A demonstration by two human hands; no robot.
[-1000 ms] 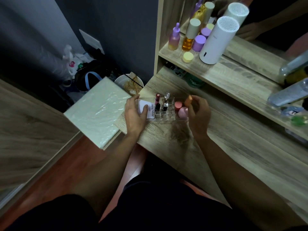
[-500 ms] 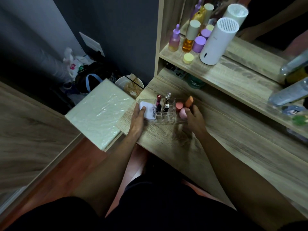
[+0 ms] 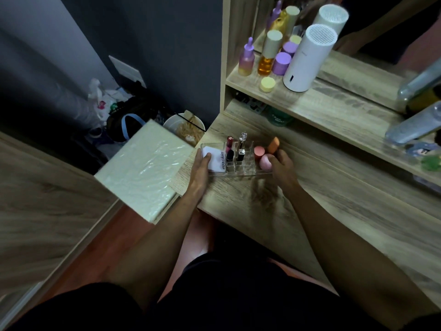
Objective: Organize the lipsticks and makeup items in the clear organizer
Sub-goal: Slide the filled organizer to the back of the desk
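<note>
We see a wood-grain desk (image 3: 322, 211) with a long shelf (image 3: 334, 108) of the same laminate above it, and beside the desk's left edge a flat cream slab (image 3: 143, 168) wrapped in crinkled, glossy film. On the shelf stands a tall white cylinder (image 3: 307, 60) with a perforated top, and next to it an amber bottle (image 3: 268, 56) with a cream cap, a purple dropper bottle (image 3: 247, 59), a squat purple jar (image 3: 282, 63) and a small pale yellow jar (image 3: 267, 84). Near the desk's front left corner sits the clear organizer (image 3: 238, 172), a low, rigid transparent tray divided into small square cells. Its left compartment holds a white rounded compact (image 3: 216, 161) with dark lettering; the middle cells hold four upright lipsticks (image 3: 229, 155), two dark and two with shiny silver parts; the right end holds a coral round-topped piece (image 3: 259, 152), a pink egg-shaped sponge (image 3: 265, 163) and an orange pointed sponge (image 3: 273, 145). Our left hand (image 3: 201, 168) rests at the tray's left end, thumb lying on the compact, fingers loosely curled against the wall. Our right hand (image 3: 282, 167) presses the right end, fingertips touching the pink sponge; we cannot tell whether it pinches it.
</note>
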